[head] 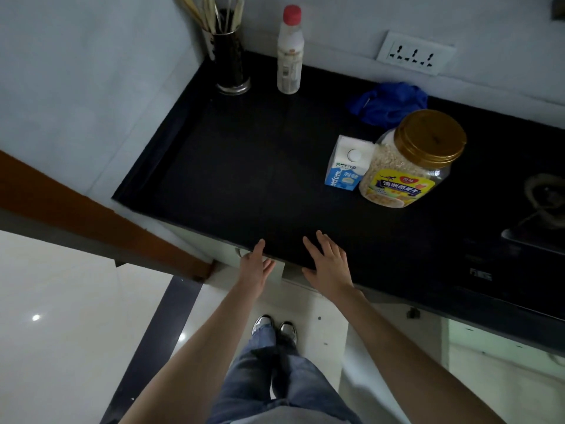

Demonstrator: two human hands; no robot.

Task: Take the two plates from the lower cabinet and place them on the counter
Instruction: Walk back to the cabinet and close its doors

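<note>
Left hand [255,264] and right hand [328,264] spread wide, empty, over counter [244,166] edge. Plates unseen, presumably in cabinet [226,252] below. Risk judged: jar [406,160] beyond right hand bumped during placement.

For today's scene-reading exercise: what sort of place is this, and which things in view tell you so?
Most likely a home kitchen: a dark counter holds an oat jar, a milk carton and a chopstick holder, with a stove at the right.

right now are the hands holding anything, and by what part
Nothing is held. The left hand and right hand are both open and empty at the front edge of the black counter; no plates are in view.
</note>
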